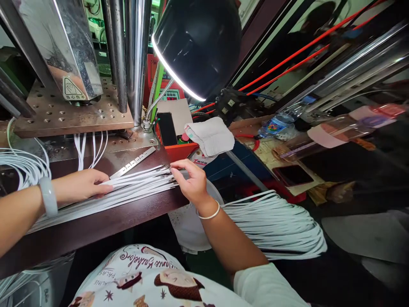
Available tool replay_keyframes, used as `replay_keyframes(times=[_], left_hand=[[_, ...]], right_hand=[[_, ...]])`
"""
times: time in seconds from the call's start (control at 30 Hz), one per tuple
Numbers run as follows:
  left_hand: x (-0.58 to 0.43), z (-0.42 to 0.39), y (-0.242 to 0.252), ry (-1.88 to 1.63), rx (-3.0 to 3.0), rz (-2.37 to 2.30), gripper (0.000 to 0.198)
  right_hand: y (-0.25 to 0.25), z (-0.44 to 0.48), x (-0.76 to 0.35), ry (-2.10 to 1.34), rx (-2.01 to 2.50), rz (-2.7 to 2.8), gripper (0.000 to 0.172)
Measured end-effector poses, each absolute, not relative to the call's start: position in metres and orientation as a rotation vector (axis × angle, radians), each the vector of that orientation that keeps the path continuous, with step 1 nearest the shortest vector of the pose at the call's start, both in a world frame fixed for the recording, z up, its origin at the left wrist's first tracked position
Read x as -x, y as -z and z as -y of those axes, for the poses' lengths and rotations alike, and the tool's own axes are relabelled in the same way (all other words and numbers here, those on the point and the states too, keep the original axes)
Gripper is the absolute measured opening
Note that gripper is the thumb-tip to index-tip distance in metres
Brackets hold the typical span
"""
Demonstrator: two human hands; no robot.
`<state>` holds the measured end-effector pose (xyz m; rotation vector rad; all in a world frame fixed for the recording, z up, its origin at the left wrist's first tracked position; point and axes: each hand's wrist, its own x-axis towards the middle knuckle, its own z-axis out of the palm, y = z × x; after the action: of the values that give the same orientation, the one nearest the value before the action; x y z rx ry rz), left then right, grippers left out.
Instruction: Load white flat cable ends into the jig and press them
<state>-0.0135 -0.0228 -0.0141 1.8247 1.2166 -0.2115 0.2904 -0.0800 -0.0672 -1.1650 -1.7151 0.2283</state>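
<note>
A bundle of thin white cables (140,187) lies along the dark table, with small dark metallic tips at its right end. My left hand (83,184), a pale bangle at its wrist, is closed over some of these cables near the middle of the bundle. At the tips, thumb and forefinger of my right hand (193,181) are brought together on a cable end. A steel ruler (133,163) lies just behind the bundle. Behind my left hand, more white cables (79,149) hang over the edge of the press base.
The press (73,121) with thick steel posts stands at the back left. A black lamp (201,47) hangs overhead. A folded white cloth (211,135) sits by a red bin (182,150) holding a phone. Right of my forearm is a large cable bundle (277,226).
</note>
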Motion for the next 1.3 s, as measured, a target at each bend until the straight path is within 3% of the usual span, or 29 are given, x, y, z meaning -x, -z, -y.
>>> replay_keyframes(times=[0.23,0.47,1.1,1.3], left_hand=[[-0.010,0.008,0.008,0.143,-1.583,-1.042,0.052],[-0.013,0.004,0.019,0.115,-1.592,-0.987,0.049],[-0.008,0.003,0.019,0.103,-1.923,-1.074,0.049],[-0.016,0.006,0.013,0.081,-1.706,-1.085,0.055]], right_hand=[[0.066,0.094,-0.281,-0.154,1.135,1.573,0.010],[0.052,0.084,-0.252,-0.157,1.003,2.089,0.032],[0.029,0.080,-0.240,-0.195,1.045,1.936,0.027],[0.037,0.078,-0.237,-0.207,1.071,2.001,0.030]])
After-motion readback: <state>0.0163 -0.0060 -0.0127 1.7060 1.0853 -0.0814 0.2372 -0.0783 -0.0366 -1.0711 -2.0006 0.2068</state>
